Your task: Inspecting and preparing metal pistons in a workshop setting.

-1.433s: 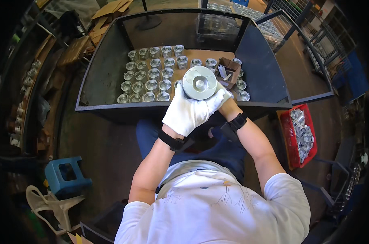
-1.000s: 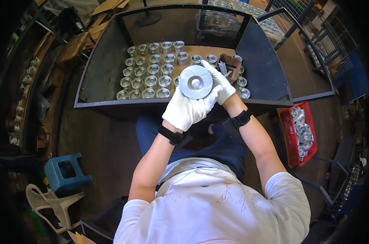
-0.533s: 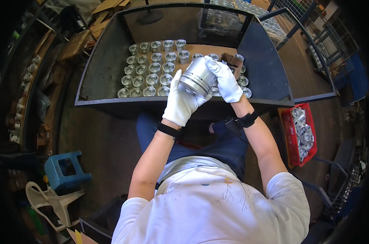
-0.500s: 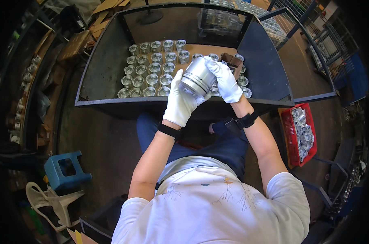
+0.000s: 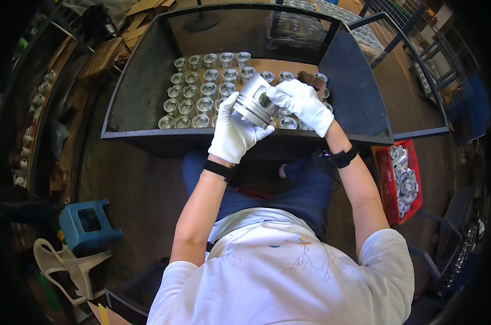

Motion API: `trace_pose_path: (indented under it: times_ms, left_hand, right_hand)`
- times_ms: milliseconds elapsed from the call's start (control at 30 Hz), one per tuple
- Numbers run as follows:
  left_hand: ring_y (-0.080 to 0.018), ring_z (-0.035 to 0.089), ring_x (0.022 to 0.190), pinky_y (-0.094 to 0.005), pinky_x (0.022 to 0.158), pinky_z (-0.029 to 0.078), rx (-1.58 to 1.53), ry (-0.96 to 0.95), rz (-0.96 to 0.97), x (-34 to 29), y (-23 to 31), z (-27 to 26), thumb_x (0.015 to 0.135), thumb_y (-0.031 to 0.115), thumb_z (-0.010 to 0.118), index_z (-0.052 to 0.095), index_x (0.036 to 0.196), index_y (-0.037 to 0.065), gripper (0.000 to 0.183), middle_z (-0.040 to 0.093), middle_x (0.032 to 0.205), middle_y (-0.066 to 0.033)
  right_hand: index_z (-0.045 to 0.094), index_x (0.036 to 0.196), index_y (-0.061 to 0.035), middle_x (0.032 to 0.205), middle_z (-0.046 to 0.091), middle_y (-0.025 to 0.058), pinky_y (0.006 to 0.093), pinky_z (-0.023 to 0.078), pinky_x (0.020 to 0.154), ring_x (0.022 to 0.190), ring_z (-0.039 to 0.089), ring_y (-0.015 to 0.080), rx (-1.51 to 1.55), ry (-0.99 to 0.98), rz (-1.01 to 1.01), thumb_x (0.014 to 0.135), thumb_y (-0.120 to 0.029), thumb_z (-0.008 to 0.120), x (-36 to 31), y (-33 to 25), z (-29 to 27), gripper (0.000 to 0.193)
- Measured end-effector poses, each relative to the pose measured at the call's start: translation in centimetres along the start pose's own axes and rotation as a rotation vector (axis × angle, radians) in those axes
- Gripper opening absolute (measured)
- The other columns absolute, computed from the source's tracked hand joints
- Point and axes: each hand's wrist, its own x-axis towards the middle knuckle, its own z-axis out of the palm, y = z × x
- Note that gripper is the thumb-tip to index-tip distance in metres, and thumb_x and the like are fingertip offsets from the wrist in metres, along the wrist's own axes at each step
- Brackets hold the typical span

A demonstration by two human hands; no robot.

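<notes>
A silver metal piston [image 5: 254, 100] is held tilted above the dark walled work table [image 5: 142, 86], its side pin hole facing up. My left hand [image 5: 233, 134], in a white glove, grips it from below. My right hand [image 5: 300, 104], also gloved, holds its upper right side. Under and behind the hands, several more shiny pistons [image 5: 203, 81] stand in rows on the table floor.
A red crate [image 5: 387, 181] of metal parts sits at the right by my elbow. A blue stool [image 5: 88, 223] and a white plastic chair [image 5: 66, 264] are on the floor at lower left. Shelves with small parts [image 5: 34, 108] run along the left.
The piston's flat crown faced the camera earlier; both hands have turned it so its side shows, and lifted it slightly farther over the table.
</notes>
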Motion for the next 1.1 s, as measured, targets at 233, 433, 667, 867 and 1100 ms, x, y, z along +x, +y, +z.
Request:
trace_pose_path:
  times_ms: [233, 433, 667, 867, 1100]
  left_hand:
    - [-0.0314, 0.059, 0.118, -0.0494, 0.081, 0.059, -0.022, -0.045, -0.061, 0.3, 0.3, -0.3, 0.093, 0.050, 0.057, 0.046, 0.138, 0.010, 0.061, 0.056, 0.133, -0.0143]
    - [-0.0336, 0.064, 0.107, -0.0474, 0.072, 0.060, 0.136, 0.039, -0.016, 0.5, -0.5, -1.4, 0.092, 0.038, 0.065, 0.053, 0.128, 0.015, 0.045, 0.060, 0.125, -0.0140]
    - [-0.0337, 0.065, 0.104, -0.0485, 0.071, 0.061, 0.272, 0.121, 0.010, -0.1, 0.1, -1.2, 0.093, 0.041, 0.061, 0.050, 0.130, 0.008, 0.051, 0.059, 0.123, -0.0173]
    - [-0.0304, 0.067, 0.097, -0.0404, 0.065, 0.062, -0.059, 0.080, -0.069, 0.1, 0.9, 0.2, 0.094, 0.049, 0.052, 0.051, 0.132, 0.006, 0.057, 0.061, 0.120, -0.0183]
    - [-0.0344, 0.066, 0.102, -0.0345, 0.059, 0.062, -0.087, -0.031, -0.174, 1.1, 1.8, -0.2, 0.098, 0.048, 0.047, 0.051, 0.132, 0.005, 0.055, 0.063, 0.120, -0.0190]
  right_hand:
    - [0.069, 0.077, -0.0032, 0.071, 0.063, 0.0141, 0.0394, 0.045, 0.063, 0.067, 0.060, 0.0296, 0.060, -0.022, -0.051, 0.097, -0.039, 0.061, 0.3, -0.2, 0.2, 0.041]
    - [0.074, 0.104, -0.0055, 0.086, 0.072, 0.0129, 0.0319, 0.049, 0.072, 0.076, 0.065, 0.0191, 0.126, -0.054, 0.172, 0.097, -0.047, 0.057, 1.2, 0.4, 1.4, 0.045]
    - [0.070, 0.089, 0.0003, 0.077, 0.068, 0.0058, 0.0316, 0.048, 0.069, 0.069, 0.058, 0.0145, 0.500, -0.002, 0.604, 0.095, -0.050, 0.061, 3.3, -2.7, 1.3, 0.051]
    - [0.071, 0.094, -0.0023, 0.088, 0.070, 0.0155, 0.0365, 0.051, 0.076, 0.083, 0.068, 0.0275, -0.301, -0.145, 0.474, 0.092, -0.064, 0.052, 4.2, -0.7, -1.9, 0.064]
    - [0.068, 0.109, -0.0059, 0.088, 0.069, 0.0027, 0.0258, 0.049, 0.048, 0.059, 0.059, 0.0074, 0.709, -0.471, 0.809, 0.094, -0.038, 0.063, 2.9, 3.2, -0.3, 0.035]
